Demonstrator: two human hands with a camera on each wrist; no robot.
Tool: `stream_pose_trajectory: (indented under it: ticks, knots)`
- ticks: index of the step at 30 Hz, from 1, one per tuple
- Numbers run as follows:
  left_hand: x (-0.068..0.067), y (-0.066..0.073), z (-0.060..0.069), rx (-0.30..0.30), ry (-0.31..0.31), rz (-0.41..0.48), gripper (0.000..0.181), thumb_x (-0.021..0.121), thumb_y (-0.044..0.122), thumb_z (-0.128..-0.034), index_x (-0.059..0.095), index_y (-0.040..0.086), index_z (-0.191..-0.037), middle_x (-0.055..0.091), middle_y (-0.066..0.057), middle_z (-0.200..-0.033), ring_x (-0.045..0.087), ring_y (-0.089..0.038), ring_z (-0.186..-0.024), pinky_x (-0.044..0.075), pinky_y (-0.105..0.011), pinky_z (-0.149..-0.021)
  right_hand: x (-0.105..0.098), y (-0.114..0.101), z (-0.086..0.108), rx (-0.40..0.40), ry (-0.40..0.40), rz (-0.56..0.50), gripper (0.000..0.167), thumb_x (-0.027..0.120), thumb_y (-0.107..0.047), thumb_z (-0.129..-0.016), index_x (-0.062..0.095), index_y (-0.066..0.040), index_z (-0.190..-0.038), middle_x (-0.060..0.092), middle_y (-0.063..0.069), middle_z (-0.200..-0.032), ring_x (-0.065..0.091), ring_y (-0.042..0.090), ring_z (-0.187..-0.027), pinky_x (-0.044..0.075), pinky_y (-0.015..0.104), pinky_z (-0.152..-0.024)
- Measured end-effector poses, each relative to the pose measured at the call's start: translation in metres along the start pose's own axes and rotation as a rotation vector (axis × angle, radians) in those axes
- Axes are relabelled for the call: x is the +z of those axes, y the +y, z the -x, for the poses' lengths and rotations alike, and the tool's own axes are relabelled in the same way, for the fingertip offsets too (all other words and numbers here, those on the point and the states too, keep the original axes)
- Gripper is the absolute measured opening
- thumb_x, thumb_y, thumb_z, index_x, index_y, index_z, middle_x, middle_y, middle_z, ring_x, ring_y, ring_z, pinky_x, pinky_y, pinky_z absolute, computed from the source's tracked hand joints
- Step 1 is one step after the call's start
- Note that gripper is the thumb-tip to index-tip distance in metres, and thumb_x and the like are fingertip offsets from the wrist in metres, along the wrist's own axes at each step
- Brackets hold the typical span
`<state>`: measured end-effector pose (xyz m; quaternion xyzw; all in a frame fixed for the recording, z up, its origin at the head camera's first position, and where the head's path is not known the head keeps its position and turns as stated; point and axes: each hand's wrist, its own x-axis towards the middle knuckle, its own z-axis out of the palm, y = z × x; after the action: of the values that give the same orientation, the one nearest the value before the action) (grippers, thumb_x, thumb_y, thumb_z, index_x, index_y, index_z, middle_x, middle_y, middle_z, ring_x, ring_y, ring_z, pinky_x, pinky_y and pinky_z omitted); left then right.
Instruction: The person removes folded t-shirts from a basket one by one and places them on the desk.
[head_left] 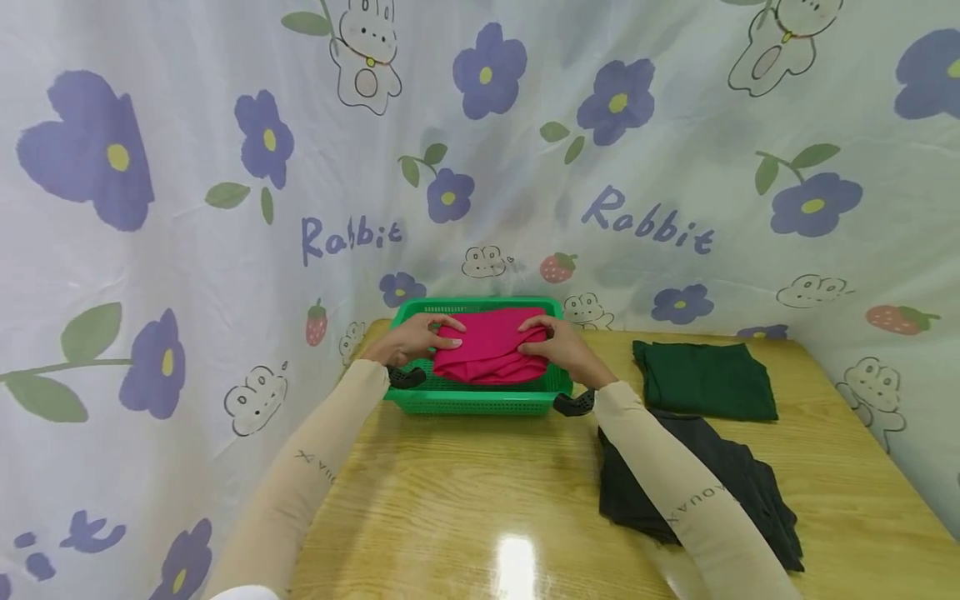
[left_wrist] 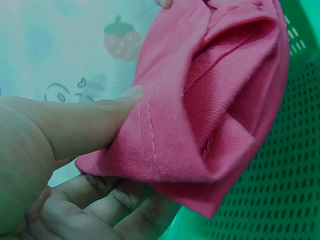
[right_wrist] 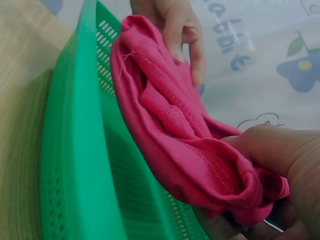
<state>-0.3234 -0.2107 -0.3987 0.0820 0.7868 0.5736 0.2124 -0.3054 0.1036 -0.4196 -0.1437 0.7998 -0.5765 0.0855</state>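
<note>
A folded pink garment with stitched hems is held between both hands, over the green plastic basket. My left hand grips its left end; in the left wrist view the thumb lies on top of the cloth and the fingers are beneath. The right hand pinches the right end, thumb on one side and fingers partly hidden under the fabric in the right wrist view. Loose folds of the garment face the person. Whether its underside touches the basket floor I cannot tell.
To the right on the wooden table lies a folded dark green garment. A black garment is nearer, partly under the right forearm. Behind the basket hangs a white curtain printed with flowers and rabbits.
</note>
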Motion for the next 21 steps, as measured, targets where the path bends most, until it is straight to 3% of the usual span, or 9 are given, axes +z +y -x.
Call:
stream_pose_trajectory:
  ticks: [8, 15, 21]
  knots:
    - [0.009, 0.004, -0.001, 0.053, -0.023, -0.026, 0.036, 0.075, 0.016, -0.0963, 0.067, 0.013, -0.131, 0.054, -0.012, -0.129, 0.050, -0.018, -0.077, 0.051, -0.036, -0.073, -0.014, -0.004, 0.010, -0.013, 0.001, 0.028, 0.030, 0.079, -0.018, -0.094, 0.069, -0.016, -0.123, 0.057, 0.010, -0.121, 0.053, 0.025, -0.089, 0.047, 0.032, -0.072]
    - [0.022, 0.008, 0.001, 0.060, -0.047, -0.029, 0.035, 0.076, 0.019, -0.0958, 0.068, 0.014, -0.129, 0.054, -0.010, -0.095, 0.050, -0.018, -0.075, 0.049, -0.040, -0.077, -0.025, -0.001, 0.021, -0.012, 0.007, 0.032, 0.033, 0.080, -0.017, -0.093, 0.068, -0.014, -0.124, 0.059, 0.010, -0.126, 0.056, 0.028, -0.099, 0.051, 0.032, -0.075]
    - [0.033, 0.014, 0.004, 0.094, -0.056, -0.042, 0.033, 0.076, 0.018, -0.0963, 0.069, 0.013, -0.128, 0.057, -0.009, -0.093, 0.053, -0.019, -0.079, 0.050, -0.036, -0.075, -0.036, -0.004, 0.032, -0.004, 0.011, 0.028, 0.035, 0.080, -0.018, -0.093, 0.067, -0.014, -0.126, 0.060, 0.011, -0.126, 0.057, 0.029, -0.103, 0.053, 0.033, -0.078]
